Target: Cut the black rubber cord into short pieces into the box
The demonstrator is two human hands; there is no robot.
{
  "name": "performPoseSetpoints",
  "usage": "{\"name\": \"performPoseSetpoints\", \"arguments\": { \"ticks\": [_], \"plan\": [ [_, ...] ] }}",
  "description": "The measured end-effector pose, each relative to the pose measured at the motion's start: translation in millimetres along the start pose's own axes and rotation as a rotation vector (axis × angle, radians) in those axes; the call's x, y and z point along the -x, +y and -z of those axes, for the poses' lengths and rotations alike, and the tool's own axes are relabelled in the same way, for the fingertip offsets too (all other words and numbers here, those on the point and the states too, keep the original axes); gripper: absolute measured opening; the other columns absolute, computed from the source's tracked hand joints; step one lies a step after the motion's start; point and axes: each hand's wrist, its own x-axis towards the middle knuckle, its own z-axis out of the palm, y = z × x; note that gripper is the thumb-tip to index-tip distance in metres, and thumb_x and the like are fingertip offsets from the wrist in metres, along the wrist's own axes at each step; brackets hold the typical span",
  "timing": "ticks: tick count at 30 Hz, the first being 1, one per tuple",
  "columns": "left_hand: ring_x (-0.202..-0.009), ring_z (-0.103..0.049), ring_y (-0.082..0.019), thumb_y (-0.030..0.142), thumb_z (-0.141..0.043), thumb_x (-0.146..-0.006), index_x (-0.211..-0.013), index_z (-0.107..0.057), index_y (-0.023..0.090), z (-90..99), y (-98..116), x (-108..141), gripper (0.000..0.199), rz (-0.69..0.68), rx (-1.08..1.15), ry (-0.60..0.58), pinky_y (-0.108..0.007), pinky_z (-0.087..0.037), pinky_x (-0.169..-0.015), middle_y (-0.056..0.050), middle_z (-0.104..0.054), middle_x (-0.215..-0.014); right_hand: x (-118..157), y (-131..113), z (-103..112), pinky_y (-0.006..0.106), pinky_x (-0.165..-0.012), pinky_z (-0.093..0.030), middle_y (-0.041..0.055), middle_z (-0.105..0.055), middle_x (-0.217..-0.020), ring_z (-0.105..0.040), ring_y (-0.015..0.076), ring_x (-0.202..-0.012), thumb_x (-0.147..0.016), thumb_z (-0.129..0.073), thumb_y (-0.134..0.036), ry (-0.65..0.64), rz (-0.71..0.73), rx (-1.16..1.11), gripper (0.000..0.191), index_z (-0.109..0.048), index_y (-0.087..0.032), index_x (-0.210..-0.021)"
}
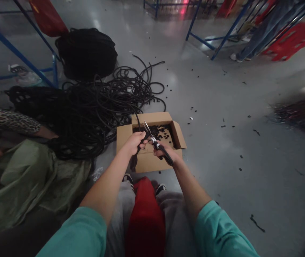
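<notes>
Over a cardboard box (149,164) my left hand (135,142) is closed round a black cord (138,119), which runs down from the tangle behind the box. My right hand (165,151) grips a pair of scissors (154,141) with dark handles. The silver blades point up and left and stand apart, close by the fingers of my left hand. Whether the blades touch the cord cannot be made out. Small black cut pieces (164,132) lie scattered on the box's floor.
A large heap of black cord (93,107) spreads left of the box, with a thick black coil (88,53) behind it. At the left, another person's arm (42,131) reaches into the heap beside green cloth (34,178). Blue metal frames (203,39) stand farther back. Black scraps dot the floor.
</notes>
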Motion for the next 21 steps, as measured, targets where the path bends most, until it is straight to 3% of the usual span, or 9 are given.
{"name": "performPoseSetpoints", "arguments": {
  "ticks": [6,12,16,21],
  "plan": [
    [-0.028,-0.028,-0.001,0.032,-0.05,-0.077,-0.066,-0.05,0.012,-0.8,-1.0,-1.0,0.024,0.05,0.079,-0.045,-0.016,-0.022,-0.033,0.004,-0.042,-0.043,0.3,0.7,-3.6,0.02,-0.037,-0.025,-0.0085,-0.041,-0.042,-0.035,0.007,-0.037,-0.049,-0.057,-0.021,0.098,-0.009,-0.026,0.05,-0.057,-0.013,-0.098],
    [-0.036,-0.041,-0.005,0.026,-0.053,-0.075,-0.071,-0.053,0.01,-1.4,-2.8,-3.3,0.016,-0.014,0.093,0.071,-0.018,-0.031,-0.037,0.0,-0.05,-0.052,-2.0,3.7,0.3,0.02,-0.037,-0.026,-0.0088,-0.041,-0.044,-0.037,0.0072,-0.038,-0.05,-0.058,-0.021,0.279,-0.031,-0.063,0.049,-0.054,-0.015,-0.098],
    [-0.047,-0.05,-0.007,0.011,-0.053,-0.071,-0.077,-0.056,0.009,3.0,2.0,-2.7,0.007,-0.07,0.153,0.057,-0.019,-0.038,-0.044,-0.002,-0.054,-0.06,-1.6,4.4,0.8,0.02,-0.039,-0.026,-0.0089,-0.04,-0.046,-0.037,0.007,-0.04,-0.049,-0.059,-0.02,0.263,-0.035,-0.059,0.05,-0.053,-0.015,-0.099],
    [-0.054,-0.055,-0.008,0.005,-0.06,-0.062,-0.077,-0.053,0.011,6.0,2.0,-4.7,0.017,-0.125,0.157,0.123,-0.022,-0.042,-0.053,0.001,-0.055,-0.062,0.0,0.5,-2.9,0.021,-0.041,-0.026,-0.0084,-0.041,-0.049,-0.037,0.0068,-0.043,-0.05,-0.058,-0.02,0.213,-0.012,-0.049,0.053,-0.053,-0.014,-0.103]
  ]
}}
